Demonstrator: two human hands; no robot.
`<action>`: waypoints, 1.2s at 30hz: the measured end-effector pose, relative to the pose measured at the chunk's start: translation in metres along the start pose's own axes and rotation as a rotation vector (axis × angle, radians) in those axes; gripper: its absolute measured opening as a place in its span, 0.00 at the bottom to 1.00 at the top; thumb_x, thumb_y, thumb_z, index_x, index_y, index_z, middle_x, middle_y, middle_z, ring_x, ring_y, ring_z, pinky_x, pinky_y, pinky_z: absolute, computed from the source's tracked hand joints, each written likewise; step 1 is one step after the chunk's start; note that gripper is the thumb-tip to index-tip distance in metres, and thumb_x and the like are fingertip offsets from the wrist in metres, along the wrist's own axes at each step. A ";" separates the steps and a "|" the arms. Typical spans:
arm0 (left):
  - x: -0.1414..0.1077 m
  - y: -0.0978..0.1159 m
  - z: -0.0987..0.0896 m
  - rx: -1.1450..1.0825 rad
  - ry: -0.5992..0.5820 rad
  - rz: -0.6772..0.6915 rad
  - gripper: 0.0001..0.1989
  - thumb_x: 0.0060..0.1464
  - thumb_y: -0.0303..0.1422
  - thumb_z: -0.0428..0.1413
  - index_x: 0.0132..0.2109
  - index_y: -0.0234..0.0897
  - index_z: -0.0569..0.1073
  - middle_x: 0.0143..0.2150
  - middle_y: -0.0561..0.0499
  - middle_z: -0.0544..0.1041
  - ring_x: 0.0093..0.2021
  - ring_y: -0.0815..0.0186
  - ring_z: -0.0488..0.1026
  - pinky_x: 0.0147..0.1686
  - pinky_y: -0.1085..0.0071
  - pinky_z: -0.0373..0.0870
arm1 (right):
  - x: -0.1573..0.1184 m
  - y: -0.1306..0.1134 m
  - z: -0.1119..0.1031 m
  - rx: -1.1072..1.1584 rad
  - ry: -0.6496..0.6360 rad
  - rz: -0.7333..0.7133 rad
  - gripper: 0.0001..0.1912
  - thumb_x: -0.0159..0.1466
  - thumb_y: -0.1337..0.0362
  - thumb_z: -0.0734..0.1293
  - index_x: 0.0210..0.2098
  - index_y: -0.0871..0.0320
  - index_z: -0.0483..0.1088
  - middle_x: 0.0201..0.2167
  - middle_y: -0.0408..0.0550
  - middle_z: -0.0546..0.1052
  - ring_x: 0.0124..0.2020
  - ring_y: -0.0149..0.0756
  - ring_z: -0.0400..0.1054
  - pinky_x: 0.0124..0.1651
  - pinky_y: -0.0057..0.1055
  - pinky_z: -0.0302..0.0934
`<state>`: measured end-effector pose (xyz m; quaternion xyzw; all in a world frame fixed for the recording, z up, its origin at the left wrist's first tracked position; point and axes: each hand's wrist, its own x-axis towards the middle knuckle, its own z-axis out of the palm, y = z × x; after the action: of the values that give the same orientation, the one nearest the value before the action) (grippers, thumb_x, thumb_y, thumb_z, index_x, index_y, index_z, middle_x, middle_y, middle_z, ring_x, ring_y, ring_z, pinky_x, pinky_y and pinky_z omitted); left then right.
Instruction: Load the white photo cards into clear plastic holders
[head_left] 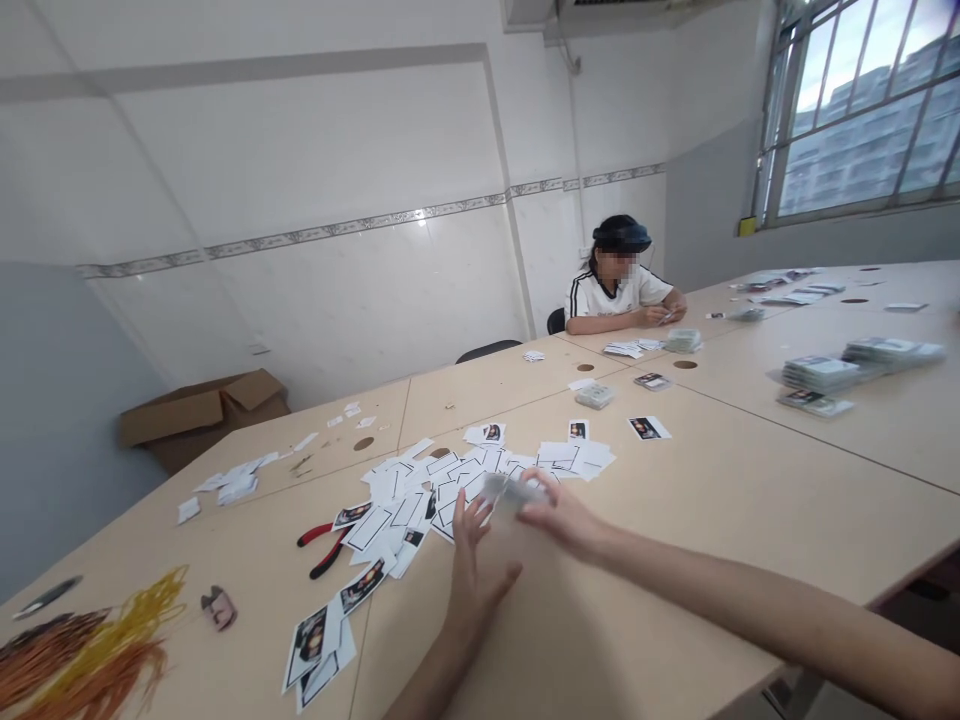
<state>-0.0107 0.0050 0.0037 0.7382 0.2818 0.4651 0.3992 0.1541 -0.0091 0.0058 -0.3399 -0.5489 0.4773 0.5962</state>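
Over the near middle of the table, my right hand (564,515) grips a greyish, see-through flat plastic packet (508,492) between thumb and fingers. Motion blurs the packet, so its exact kind and contents cannot be made out. My left hand (474,570) is beside its left end, with fingers spread and the palm turned toward it. Just beyond both hands lies a loose heap of white paper cards (401,500), some with black border lines and some with dark printed pictures. Red-handled pliers (322,545) rest against the heap's left side.
Yellow and orange cords (112,650) lie front left, near a small pinkish tool (217,607). Picture cards (319,645) overlap near the front edge. Stacks of clear packets (817,372) stand right. A co-worker (619,290) sits across the table. A cardboard box (202,415) is behind left.
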 end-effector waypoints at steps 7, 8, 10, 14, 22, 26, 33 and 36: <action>-0.004 0.006 0.001 -0.014 0.009 -0.109 0.40 0.41 0.48 0.54 0.58 0.41 0.46 0.55 0.43 0.59 0.55 0.53 0.57 0.52 0.57 0.56 | -0.010 0.012 0.030 0.058 -0.231 0.001 0.24 0.46 0.53 0.68 0.34 0.54 0.53 0.31 0.41 0.64 0.32 0.32 0.61 0.34 0.31 0.57; -0.003 0.006 0.001 0.005 -0.024 -0.110 0.40 0.39 0.47 0.55 0.57 0.40 0.49 0.55 0.43 0.59 0.55 0.53 0.57 0.52 0.57 0.56 | -0.010 0.014 0.024 0.039 -0.257 0.003 0.25 0.45 0.54 0.69 0.35 0.53 0.53 0.31 0.41 0.64 0.33 0.32 0.61 0.34 0.31 0.57; -0.001 0.005 0.000 0.017 -0.053 -0.104 0.39 0.36 0.46 0.58 0.55 0.40 0.53 0.53 0.43 0.61 0.53 0.52 0.59 0.51 0.57 0.57 | -0.010 0.018 0.015 0.000 -0.315 0.003 0.27 0.44 0.58 0.71 0.37 0.53 0.53 0.34 0.42 0.64 0.35 0.33 0.62 0.35 0.32 0.58; 0.002 0.006 -0.002 0.009 -0.100 -0.101 0.34 0.34 0.41 0.60 0.50 0.39 0.59 0.46 0.45 0.67 0.47 0.54 0.66 0.45 0.59 0.64 | -0.013 0.016 0.016 -0.060 -0.345 -0.049 0.36 0.43 0.63 0.72 0.46 0.56 0.49 0.45 0.50 0.61 0.46 0.38 0.60 0.45 0.36 0.57; 0.004 0.009 -0.002 0.082 -0.131 -0.077 0.35 0.32 0.35 0.61 0.51 0.39 0.60 0.49 0.44 0.65 0.50 0.53 0.63 0.48 0.59 0.62 | -0.016 0.005 0.021 -0.252 -0.365 -0.139 0.50 0.36 0.64 0.75 0.53 0.56 0.47 0.47 0.50 0.61 0.47 0.40 0.59 0.45 0.36 0.58; 0.005 0.005 -0.003 0.126 -0.160 0.025 0.30 0.32 0.33 0.61 0.46 0.39 0.63 0.51 0.43 0.62 0.53 0.52 0.59 0.49 0.59 0.60 | -0.013 0.008 0.018 -0.276 -0.397 -0.180 0.48 0.37 0.63 0.74 0.53 0.57 0.47 0.46 0.50 0.61 0.45 0.39 0.59 0.43 0.34 0.59; 0.003 0.003 -0.003 0.166 -0.174 0.054 0.28 0.33 0.30 0.60 0.45 0.39 0.61 0.51 0.44 0.62 0.53 0.53 0.59 0.51 0.57 0.57 | -0.012 0.016 0.019 -0.550 -0.339 -0.244 0.41 0.41 0.59 0.72 0.50 0.58 0.50 0.43 0.50 0.63 0.40 0.39 0.61 0.39 0.34 0.58; 0.003 0.002 -0.003 0.164 -0.177 0.056 0.29 0.33 0.30 0.60 0.46 0.39 0.60 0.53 0.43 0.61 0.54 0.52 0.58 0.53 0.55 0.54 | -0.011 0.020 0.018 -0.649 -0.329 -0.246 0.40 0.41 0.58 0.71 0.49 0.58 0.50 0.42 0.51 0.64 0.38 0.40 0.61 0.38 0.35 0.58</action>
<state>-0.0123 0.0068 0.0077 0.8141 0.2617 0.3847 0.3476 0.1336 -0.0152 -0.0132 -0.3615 -0.7963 0.2519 0.4145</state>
